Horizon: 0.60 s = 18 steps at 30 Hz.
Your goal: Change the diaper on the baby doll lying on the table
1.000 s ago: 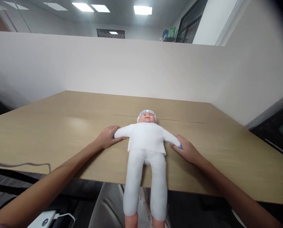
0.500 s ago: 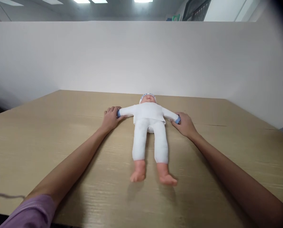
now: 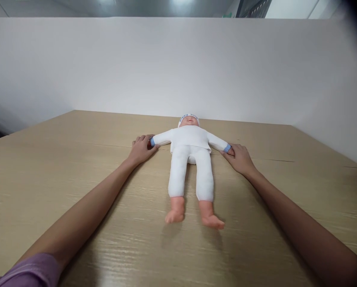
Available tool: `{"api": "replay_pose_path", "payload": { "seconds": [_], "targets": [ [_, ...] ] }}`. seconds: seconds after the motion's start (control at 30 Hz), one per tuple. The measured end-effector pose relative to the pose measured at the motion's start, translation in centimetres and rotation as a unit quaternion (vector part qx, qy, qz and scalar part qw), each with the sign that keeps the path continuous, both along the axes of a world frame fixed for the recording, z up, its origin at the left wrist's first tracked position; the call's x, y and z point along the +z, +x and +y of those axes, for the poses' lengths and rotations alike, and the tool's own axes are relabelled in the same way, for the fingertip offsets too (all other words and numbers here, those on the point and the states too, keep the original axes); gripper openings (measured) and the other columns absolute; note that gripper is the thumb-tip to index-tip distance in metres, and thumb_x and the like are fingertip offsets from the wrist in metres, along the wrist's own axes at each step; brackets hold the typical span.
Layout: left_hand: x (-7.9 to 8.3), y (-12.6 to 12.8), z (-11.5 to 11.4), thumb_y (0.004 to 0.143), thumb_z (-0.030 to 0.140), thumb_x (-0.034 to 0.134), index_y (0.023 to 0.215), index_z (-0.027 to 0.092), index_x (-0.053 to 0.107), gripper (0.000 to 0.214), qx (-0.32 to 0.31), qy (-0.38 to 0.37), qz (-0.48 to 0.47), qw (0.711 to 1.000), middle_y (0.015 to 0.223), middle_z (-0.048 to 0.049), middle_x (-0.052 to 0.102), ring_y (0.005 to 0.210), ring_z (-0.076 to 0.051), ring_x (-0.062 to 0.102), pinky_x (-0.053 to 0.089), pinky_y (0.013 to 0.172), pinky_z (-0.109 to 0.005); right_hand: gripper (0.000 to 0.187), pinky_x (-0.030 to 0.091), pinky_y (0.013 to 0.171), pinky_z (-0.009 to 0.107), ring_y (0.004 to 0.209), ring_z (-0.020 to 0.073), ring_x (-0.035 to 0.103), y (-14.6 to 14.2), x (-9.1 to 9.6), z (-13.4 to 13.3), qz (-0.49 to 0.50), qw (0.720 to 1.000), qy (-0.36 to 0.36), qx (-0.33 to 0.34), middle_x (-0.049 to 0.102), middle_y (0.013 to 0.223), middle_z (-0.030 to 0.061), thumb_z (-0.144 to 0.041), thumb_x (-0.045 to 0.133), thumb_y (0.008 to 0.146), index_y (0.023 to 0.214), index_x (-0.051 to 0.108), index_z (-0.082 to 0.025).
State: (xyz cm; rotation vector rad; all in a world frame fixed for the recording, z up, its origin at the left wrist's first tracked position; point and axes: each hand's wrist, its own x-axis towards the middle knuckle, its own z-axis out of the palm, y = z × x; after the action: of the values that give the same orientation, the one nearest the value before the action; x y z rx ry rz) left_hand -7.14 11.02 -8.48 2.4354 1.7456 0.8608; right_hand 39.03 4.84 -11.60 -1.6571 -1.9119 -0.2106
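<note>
A baby doll (image 3: 191,159) in a white suit and white cap lies face up on the wooden table (image 3: 76,179), arms spread, bare feet pointing toward me. My left hand (image 3: 141,148) is closed around the doll's hand at the blue cuff on the left. My right hand (image 3: 240,158) holds the doll's other hand at the blue cuff on the right. Both of my forearms stretch out across the tabletop.
A white partition wall (image 3: 166,67) stands along the far edge and right side of the table. A purple sleeve (image 3: 31,271) shows at the bottom left.
The doll, whose legs hung over the near table edge, has been slid away from me and now lies fully on the table. Both hands moved forward with it, still holding its arms.
</note>
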Motion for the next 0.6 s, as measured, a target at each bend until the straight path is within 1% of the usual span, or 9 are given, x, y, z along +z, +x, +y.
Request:
{"api": "replay_pose_path", "payload": {
  "seconds": [0.1,0.17,0.23,0.3,0.4,0.6],
  "targets": [
    [0.1,-0.2,0.1,0.096,0.056,0.056,0.132,0.023,0.067,0.05,0.02,-0.002,-0.063,0.998,0.127,-0.0112,0.071,0.119,-0.034,0.058,0.041,0.105,-0.046,0.061,0.045,0.099,0.049,0.111,0.0365,0.062,-0.2,-0.1,-0.3,0.006,1.0,0.016,-0.016,0.072,0.122,0.0183,-0.061,0.058,0.092,0.132,0.065,-0.015],
    [0.2,-0.5,0.2,0.099,0.052,0.05,0.124,0.023,0.071,0.044,0.053,-0.007,-0.123,0.991,0.124,-0.009,0.074,0.112,-0.03,0.064,0.044,0.103,-0.042,0.054,0.045,0.102,0.048,0.115,0.0354,0.061,-0.3,-0.1,-0.5,0.022,0.999,0.019,-0.046,0.071,0.127,0.0171,-0.055,0.052,0.096,0.131,0.065,-0.016],
    [0.2,-0.9,0.5,0.101,0.046,0.045,0.12,0.022,0.073,0.041,0.091,-0.018,-0.16,0.983,0.121,-0.0088,0.076,0.106,-0.028,0.067,0.046,0.099,-0.04,0.045,0.044,0.102,0.047,0.116,0.0342,0.06,-0.3,-0.2,-0.8,0.037,0.994,0.018,-0.1,0.071,0.128,0.017,-0.042,0.042,0.101,0.128,0.066,-0.015],
    [0.1,-1.3,0.6,0.1,0.042,0.046,0.119,0.022,0.073,0.039,0.122,-0.03,-0.171,0.977,0.117,-0.0099,0.077,0.107,-0.029,0.068,0.047,0.098,-0.041,0.043,0.044,0.098,0.048,0.114,0.0354,0.059,-0.2,-0.3,-1.0,0.044,0.987,0.016,-0.151,0.071,0.124,0.0199,-0.031,0.038,0.099,0.123,0.068,-0.013],
    [0.1,-1.5,0.8,0.097,0.039,0.05,0.113,0.024,0.076,0.034,0.142,-0.049,-0.173,0.973,0.11,-0.0093,0.079,0.112,-0.031,0.066,0.045,0.099,-0.043,0.038,0.043,0.092,0.049,0.109,0.0379,0.058,0.0,-0.5,-1.3,0.041,0.982,0.013,-0.185,0.07,0.116,0.0238,-0.027,0.041,0.095,0.113,0.07,-0.011],
    [0.2,-1.5,0.9,0.096,0.036,0.049,0.099,0.028,0.078,0.031,0.151,-0.08,-0.17,0.971,0.105,-0.0058,0.08,0.114,-0.032,0.066,0.037,0.107,-0.049,0.028,0.041,0.086,0.044,0.1,0.0338,0.056,0.1,-0.6,-1.1,0.033,0.978,0.011,-0.208,0.07,0.107,0.0195,-0.031,0.047,0.095,0.103,0.068,-0.016]
  ]
}}
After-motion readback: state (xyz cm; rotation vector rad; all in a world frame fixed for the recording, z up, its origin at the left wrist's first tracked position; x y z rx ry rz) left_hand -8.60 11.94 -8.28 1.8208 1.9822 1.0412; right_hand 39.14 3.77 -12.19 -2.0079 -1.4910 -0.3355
